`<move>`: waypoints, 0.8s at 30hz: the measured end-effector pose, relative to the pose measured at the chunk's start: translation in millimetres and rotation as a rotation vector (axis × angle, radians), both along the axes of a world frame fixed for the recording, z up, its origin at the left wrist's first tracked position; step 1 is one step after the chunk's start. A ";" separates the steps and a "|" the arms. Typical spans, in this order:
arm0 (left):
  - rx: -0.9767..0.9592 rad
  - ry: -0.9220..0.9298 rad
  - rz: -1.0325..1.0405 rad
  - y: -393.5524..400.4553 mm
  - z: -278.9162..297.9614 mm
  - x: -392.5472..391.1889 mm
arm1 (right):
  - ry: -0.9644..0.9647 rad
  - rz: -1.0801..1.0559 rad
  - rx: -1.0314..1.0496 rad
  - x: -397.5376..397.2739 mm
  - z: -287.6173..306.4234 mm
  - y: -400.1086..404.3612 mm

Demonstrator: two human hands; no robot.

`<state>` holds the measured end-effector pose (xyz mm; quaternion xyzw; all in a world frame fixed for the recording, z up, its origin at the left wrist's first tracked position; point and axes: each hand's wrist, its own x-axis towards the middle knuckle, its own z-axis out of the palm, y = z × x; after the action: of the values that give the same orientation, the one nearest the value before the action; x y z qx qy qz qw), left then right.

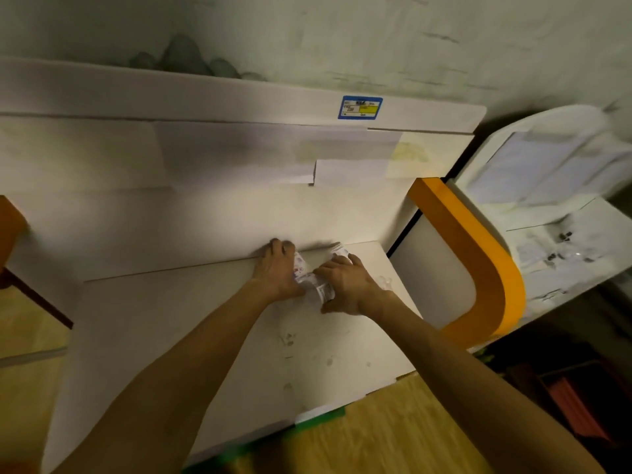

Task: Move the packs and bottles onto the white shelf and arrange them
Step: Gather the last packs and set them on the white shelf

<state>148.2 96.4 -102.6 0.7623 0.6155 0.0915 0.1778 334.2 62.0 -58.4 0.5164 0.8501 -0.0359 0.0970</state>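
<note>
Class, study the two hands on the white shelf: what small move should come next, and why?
Probably release: both the left hand and right hand hold a clear pack already lying on the white shelf near its back wall.

The white shelf looks like smooth, matt painted board, with some grey smudges on its top. The pack between the hands seems clear, shiny plastic film with a printed paper label. The orange trim at the shelf end is smooth and a little glossy. The price tag looks like printed paper. The floor shows yellow wood grain.
</note>
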 end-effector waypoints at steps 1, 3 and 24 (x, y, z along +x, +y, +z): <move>-0.019 -0.011 0.024 -3.3 0.4 -2.2 | 0.010 0.002 -0.001 1.0 2.1 -1.8; -0.024 -0.034 0.074 -12.6 3.0 -6.7 | 0.080 -0.001 0.009 3.4 8.3 -6.4; 0.716 -0.322 -0.050 -145.2 197.5 202.2 | 1.224 -0.312 0.508 232.8 157.7 -174.3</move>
<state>350.4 -48.8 95.0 0.7667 0.4903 0.4145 -0.0028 567.0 -112.3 99.3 0.5263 0.6494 -0.1342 -0.5322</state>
